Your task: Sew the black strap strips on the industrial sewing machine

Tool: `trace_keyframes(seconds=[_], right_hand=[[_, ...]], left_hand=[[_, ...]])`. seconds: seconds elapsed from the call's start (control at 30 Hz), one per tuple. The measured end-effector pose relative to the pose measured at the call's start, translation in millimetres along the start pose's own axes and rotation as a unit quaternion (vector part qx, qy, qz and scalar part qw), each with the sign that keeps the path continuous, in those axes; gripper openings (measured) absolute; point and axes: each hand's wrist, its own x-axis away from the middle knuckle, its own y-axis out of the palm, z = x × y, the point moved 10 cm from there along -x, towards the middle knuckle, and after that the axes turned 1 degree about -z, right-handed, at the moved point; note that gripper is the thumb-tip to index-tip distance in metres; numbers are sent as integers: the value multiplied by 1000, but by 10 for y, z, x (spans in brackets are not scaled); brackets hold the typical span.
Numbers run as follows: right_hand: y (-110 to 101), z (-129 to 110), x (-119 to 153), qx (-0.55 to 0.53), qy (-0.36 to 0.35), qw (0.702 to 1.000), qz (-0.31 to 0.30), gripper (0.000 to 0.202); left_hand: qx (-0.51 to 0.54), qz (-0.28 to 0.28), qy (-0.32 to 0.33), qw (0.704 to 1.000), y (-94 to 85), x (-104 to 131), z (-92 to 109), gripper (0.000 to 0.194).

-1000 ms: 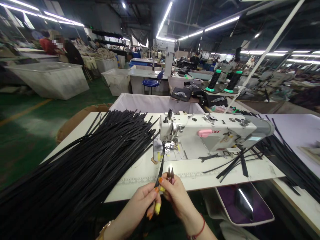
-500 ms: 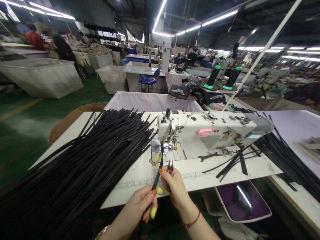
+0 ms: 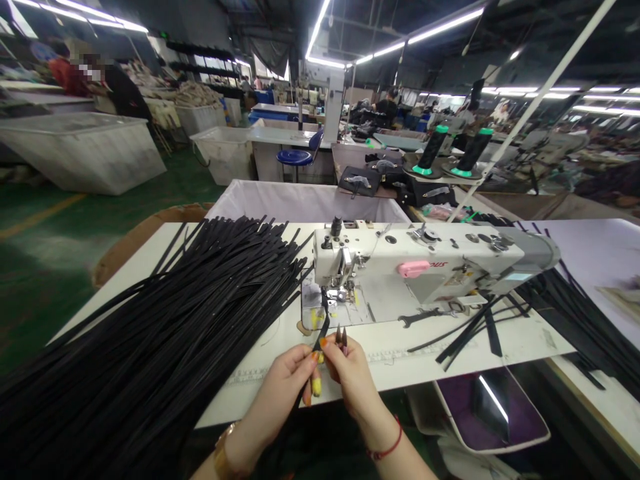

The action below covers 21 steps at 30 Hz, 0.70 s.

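A narrow black strip runs from under the presser foot of the white sewing machine down towards me. My left hand pinches it between thumb and fingers, and its lower end hangs below that hand. Close beside, my right hand has thumb and finger on the same strip, nearer the needle. Small pointed thread snips are also tucked in the right hand, blades up. Yellow wraps cover some fingertips. A large pile of black strips lies left of the machine.
A wrench and loose black strips lie right of the needle area. A measuring tape runs along the table's front. Behind stand a pale bin and two black thread cones. People work far back.
My left hand has moved up along the strip, close to my right hand. The right hand stays about where it was, with the snips still in it.
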Motion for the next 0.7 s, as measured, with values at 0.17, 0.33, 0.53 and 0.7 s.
trace_keyframes(seconds=[0.17,0.33,0.53,0.7], right_hand=[[-94,57,-127,-34,12,999,17,42],[-101,62,-210,-15,4,1000,12,37],[-75,65,-185,-10,4,1000,7,36],[-100,92,-187,-23,5,1000,17,38]], left_hand=[[-5,-5,-21,1000,-3,-34,-121,39],[17,-1,-22,1000,-15,-44,-216,33],[20,16,-14,1000,4,-95,-167,38],[9,13,-15,1000,7,-87,-177,37]])
